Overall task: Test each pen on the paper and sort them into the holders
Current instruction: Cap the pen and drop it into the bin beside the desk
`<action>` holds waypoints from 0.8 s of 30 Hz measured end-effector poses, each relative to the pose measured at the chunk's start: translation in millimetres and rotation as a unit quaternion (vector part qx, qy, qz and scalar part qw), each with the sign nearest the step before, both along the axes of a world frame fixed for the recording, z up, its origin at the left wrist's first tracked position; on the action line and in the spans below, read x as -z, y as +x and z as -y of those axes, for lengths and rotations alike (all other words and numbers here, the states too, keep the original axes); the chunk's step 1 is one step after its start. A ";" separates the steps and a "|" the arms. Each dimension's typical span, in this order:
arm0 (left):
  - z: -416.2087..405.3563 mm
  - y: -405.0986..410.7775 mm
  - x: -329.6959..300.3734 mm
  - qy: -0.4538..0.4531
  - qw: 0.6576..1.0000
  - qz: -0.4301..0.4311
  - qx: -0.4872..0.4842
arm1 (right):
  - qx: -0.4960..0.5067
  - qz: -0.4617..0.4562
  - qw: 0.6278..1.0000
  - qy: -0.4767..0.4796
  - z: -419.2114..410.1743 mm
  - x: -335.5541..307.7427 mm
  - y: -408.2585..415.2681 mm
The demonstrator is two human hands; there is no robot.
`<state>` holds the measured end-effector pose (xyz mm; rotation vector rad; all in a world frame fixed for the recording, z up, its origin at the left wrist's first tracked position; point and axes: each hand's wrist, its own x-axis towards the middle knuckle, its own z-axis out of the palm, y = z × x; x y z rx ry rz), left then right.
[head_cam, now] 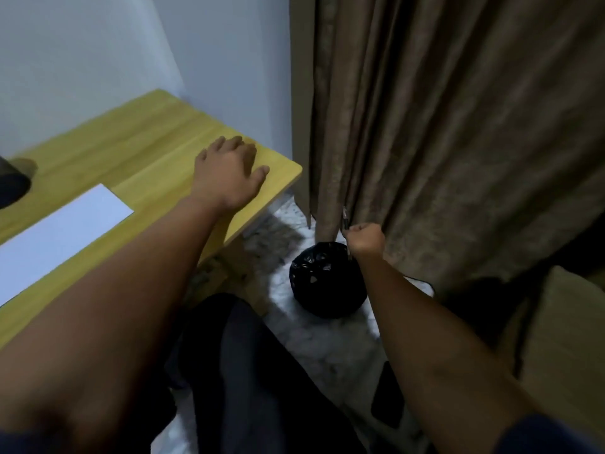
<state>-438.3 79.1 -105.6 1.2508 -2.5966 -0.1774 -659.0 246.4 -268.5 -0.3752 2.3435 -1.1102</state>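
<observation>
One pen [345, 221] is all that shows of the pens, and it sits off the desk entirely, gripped in the right hand [366, 239], whose fingers are curled into a fist around the barrel. The pen's long axis runs close to upright, a short dark length sticking out above the fist toward the curtain [458, 126] and a sliver showing below the hand, directly over the black bin bag [327, 280] on the floor. Which end is the tip I cannot tell. The right hand is held out past the desk's corner, well apart from the paper [62, 231], which lies on the wooden desk [147, 142] to the left. The left hand [229, 173] is far nearer that sheet; it rests palm down on the desk near the rounded corner, fingers straight and slightly spread, holding nothing. A dark holder [13, 185] shows only partly at the left edge, beyond the paper. Judging from this, the pen hovers above the bin and looks about to be dropped there as a dud, though it could equally be carried left to the paper.
</observation>
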 end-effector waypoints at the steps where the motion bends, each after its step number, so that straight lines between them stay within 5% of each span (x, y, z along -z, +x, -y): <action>1: 3.0 -1.4 5.1 0.004 1.000 0.011 -0.003 | 0.001 0.001 1.000 0.009 3.7 6.6 -0.9; 12: 7.8 -3.6 15.6 -0.006 1.000 -0.008 -0.017 | -0.028 -0.002 0.994 0.109 20.7 0.5 14.2; 24: -13.1 18.9 -27.9 0.064 0.998 -0.014 -0.023 | -0.068 -0.153 0.986 0.010 27.0 -134.2 28.0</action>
